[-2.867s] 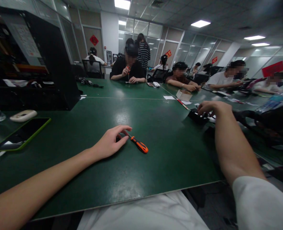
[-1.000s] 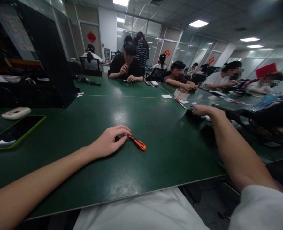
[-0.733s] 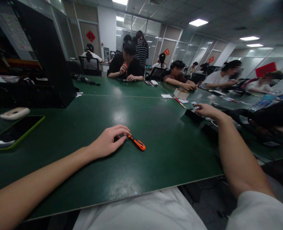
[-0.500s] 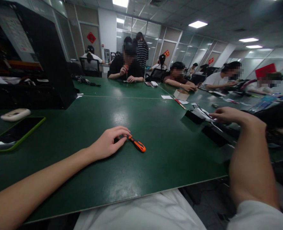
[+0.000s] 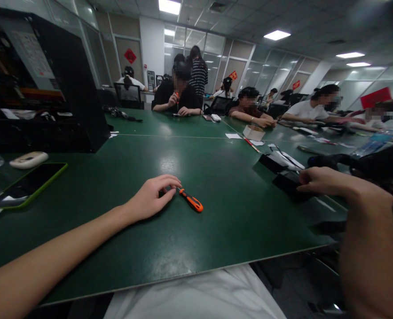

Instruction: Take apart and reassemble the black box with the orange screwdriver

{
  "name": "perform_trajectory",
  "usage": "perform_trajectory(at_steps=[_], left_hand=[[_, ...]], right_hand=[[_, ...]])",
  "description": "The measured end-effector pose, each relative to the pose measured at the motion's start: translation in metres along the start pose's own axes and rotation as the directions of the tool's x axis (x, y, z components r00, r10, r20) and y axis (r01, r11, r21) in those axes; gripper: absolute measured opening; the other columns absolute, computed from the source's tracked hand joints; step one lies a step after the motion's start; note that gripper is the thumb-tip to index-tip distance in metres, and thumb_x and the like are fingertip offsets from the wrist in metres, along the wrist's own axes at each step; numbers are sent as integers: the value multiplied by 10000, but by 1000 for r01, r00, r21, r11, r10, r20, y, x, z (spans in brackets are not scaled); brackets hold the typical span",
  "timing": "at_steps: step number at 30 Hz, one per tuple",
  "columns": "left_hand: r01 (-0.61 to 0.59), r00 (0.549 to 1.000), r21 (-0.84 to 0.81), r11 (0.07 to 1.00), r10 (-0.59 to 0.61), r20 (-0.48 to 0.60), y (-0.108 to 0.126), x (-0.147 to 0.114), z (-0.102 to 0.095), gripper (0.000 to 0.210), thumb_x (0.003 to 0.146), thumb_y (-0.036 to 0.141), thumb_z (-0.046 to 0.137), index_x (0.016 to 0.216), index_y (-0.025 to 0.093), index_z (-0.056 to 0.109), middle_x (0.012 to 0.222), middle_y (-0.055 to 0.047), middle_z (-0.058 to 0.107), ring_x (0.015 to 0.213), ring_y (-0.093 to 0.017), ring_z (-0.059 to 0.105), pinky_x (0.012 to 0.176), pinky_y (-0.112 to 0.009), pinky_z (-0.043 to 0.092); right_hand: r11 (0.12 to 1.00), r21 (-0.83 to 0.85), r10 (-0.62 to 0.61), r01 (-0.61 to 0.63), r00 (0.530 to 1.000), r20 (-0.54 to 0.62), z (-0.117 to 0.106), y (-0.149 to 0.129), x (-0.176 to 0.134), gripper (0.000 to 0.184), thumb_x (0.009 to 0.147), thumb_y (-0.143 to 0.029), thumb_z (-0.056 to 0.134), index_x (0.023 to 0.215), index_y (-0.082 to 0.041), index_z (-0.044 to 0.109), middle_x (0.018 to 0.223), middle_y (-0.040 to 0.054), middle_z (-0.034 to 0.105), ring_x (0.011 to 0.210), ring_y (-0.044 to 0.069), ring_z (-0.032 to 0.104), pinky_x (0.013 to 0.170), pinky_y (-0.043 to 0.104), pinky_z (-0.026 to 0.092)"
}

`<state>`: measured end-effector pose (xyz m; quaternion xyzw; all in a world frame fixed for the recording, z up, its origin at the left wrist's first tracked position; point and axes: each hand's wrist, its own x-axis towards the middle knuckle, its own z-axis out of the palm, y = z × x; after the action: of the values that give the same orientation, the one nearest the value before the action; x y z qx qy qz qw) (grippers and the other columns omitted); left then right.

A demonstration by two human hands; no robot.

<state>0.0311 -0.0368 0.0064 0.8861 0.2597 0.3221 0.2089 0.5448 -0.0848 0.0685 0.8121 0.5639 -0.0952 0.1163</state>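
Observation:
My left hand (image 5: 153, 195) lies on the green table (image 5: 223, 230), fingers curled. Its thumb and fingertips close loosely around the thin shaft of a screwdriver (image 5: 191, 201). The orange and black handle points away to the right, and the shaft's end is hidden under the fingers. On the right, my right hand (image 5: 319, 180) reaches out, fingers bent down and pressed together, at the right edge of a black box-like object (image 5: 288, 185). What those fingers hold, if anything, cannot be made out. A white packet with a dark cord (image 5: 286, 158) lies just beyond.
An open black computer case (image 5: 66, 88) stands at the left. Before it lie a phone with a green edge (image 5: 26, 186) and a white rounded device (image 5: 29, 160). A small box (image 5: 253, 133) and a red stick (image 5: 251, 145) lie farther back. Several people sit around the table.
My right hand has moved nearer and down, from the dark cord by the white packet to the black box-like object. My left hand and the screwdriver have stayed in place.

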Motion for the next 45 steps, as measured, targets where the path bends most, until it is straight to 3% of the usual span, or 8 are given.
perform_trajectory(at_steps=[7, 14, 18, 29, 35, 37, 42, 45], left_hand=[[86, 995, 4, 996, -85, -57, -2, 0, 0, 233, 966, 254, 530, 1108, 180, 699, 1141, -90, 725, 1013, -231, 692, 861, -345, 568], [180, 972, -13, 984, -179, -154, -10, -1, -2, 325, 938, 166, 473, 1204, 177, 660, 1143, -94, 723, 1044, -244, 689, 895, -394, 567], [212, 953, -45, 976, -217, -214, -17, -1, -2, 374, 914, 126, 459, 1240, 160, 640, 1189, -113, 702, 1087, -246, 678, 989, -448, 540], [175, 959, 28, 984, -164, -232, -21, 1, -8, 347, 979, 329, 523, 1271, 171, 625, 1306, -132, 650, 1228, -281, 609, 1048, -448, 504], [89, 993, 55, 995, -84, -87, -16, 1, -10, 329, 950, 376, 610, 1201, 178, 687, 1200, -106, 727, 1108, -268, 681, 1016, -402, 524], [75, 997, 58, 995, -74, -32, -14, 1, -10, 341, 948, 391, 617, 1194, 170, 701, 1183, -103, 740, 1086, -265, 694, 997, -391, 533], [100, 995, 83, 992, -101, 16, -14, 0, -9, 399, 916, 423, 652, 1225, 177, 706, 1203, -98, 750, 1095, -279, 705, 986, -402, 545], [133, 991, 80, 988, -135, 17, -14, 0, -9, 415, 915, 438, 646, 1236, 180, 704, 1220, -100, 752, 1104, -279, 708, 989, -402, 548]], right_hand=[[903, -166, -415, 396, 905, -97, -30, -108, -19, 91, 892, -280, 638, 899, -190, 621, 853, 80, 669, 746, 201, 587, 649, 311, 368], [647, -280, -753, 709, 652, -88, -41, -218, -11, 181, 899, -329, 625, 1012, -189, 645, 926, 70, 654, 774, 177, 563, 630, 269, 327], [550, -312, -822, 775, 567, -41, -39, -258, -7, 203, 898, -352, 631, 996, -175, 648, 922, 78, 651, 777, 183, 565, 614, 267, 318], [356, -371, -933, 858, 347, -93, -17, -304, -39, 245, 978, -336, 557, 1158, -171, 586, 1038, 113, 699, 861, 234, 664, 657, 290, 388], [250, -420, -943, 872, 121, -310, 16, -288, -69, 385, 1003, -452, 542, 1208, -127, 560, 1365, 201, 565, 1175, 289, 585, 943, 405, 487], [315, -463, -920, 829, 147, -363, 26, -278, -77, 408, 998, -501, 533, 1161, -131, 589, 1249, 192, 612, 1090, 290, 607, 878, 405, 500], [415, -436, -910, 799, 363, -200, 43, -264, -83, 375, 1014, -497, 508, 1071, -147, 632, 988, 116, 689, 841, 227, 663, 681, 318, 455], [401, -375, -916, 836, 372, -149, 42, -263, -81, 321, 1026, -439, 499, 1077, -158, 645, 1036, 111, 702, 871, 223, 683, 668, 306, 446]])
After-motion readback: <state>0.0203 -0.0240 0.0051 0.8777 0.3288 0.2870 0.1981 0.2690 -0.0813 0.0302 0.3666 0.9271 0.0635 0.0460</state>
